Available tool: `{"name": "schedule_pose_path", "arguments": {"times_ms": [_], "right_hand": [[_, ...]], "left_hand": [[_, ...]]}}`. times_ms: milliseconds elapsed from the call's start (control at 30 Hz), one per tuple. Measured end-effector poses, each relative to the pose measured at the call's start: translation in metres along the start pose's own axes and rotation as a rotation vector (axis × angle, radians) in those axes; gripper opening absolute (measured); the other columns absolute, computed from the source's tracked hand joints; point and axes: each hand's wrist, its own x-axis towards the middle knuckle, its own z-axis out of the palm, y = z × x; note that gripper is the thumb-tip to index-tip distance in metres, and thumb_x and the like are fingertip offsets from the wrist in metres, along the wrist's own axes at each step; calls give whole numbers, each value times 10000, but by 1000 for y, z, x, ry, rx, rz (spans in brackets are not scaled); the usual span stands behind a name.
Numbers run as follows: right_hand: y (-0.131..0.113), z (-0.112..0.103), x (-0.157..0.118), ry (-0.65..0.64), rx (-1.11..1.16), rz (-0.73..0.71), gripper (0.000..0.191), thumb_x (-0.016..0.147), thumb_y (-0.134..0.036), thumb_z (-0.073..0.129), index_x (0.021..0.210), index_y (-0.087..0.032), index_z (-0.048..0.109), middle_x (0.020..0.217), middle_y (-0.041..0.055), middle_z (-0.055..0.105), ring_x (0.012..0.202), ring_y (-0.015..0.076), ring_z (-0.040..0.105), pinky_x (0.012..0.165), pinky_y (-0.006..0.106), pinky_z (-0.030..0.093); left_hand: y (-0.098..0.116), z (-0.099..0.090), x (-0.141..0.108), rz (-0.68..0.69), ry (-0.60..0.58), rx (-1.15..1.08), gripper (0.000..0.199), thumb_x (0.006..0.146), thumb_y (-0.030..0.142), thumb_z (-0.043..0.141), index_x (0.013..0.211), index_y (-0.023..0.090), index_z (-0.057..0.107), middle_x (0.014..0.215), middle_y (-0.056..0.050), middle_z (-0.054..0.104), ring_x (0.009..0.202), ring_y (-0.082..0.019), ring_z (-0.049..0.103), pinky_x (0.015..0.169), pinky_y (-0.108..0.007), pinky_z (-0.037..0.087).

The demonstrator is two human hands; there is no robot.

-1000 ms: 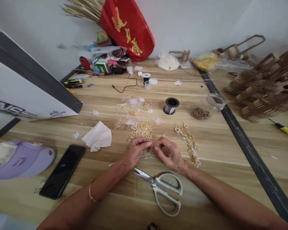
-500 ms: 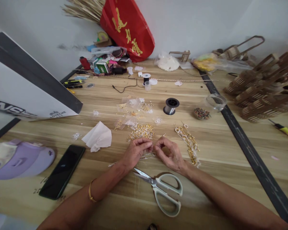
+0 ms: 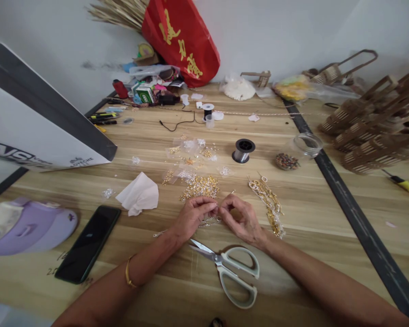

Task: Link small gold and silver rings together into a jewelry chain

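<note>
Fingertips meet over the desk (image 3: 293, 213): left hand (image 3: 192, 215) and right hand (image 3: 240, 218) pinch one tiny gold finding (image 3: 217, 209) between them, its supply pile (image 3: 201, 186) within reach, scissors (image 3: 230, 268) nearby.

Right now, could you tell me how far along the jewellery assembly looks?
A row of gold linked pieces lies to the right, seemingly finished. In hand: the left hand and right hand pinch a tiny part between their fingertips, too small to identify. A heap of loose gold findings sits just beyond the hands, so plenty seems left. The scissors lie untouched.
</note>
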Motion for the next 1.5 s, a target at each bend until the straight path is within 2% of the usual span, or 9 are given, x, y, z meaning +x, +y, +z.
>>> {"name": "schedule_pose_path", "arguments": {"times_ms": [1500], "right_hand": [[3, 1, -2, 4, -6, 5, 78, 876, -211, 506, 807, -183, 529, 684, 8, 545, 600, 119, 503, 558, 241, 419]], "left_hand": [[-2, 0, 1, 32, 4, 56, 230, 546, 247, 828, 702, 124, 713, 649, -20, 684, 640, -115, 613, 703, -256, 481]]}}
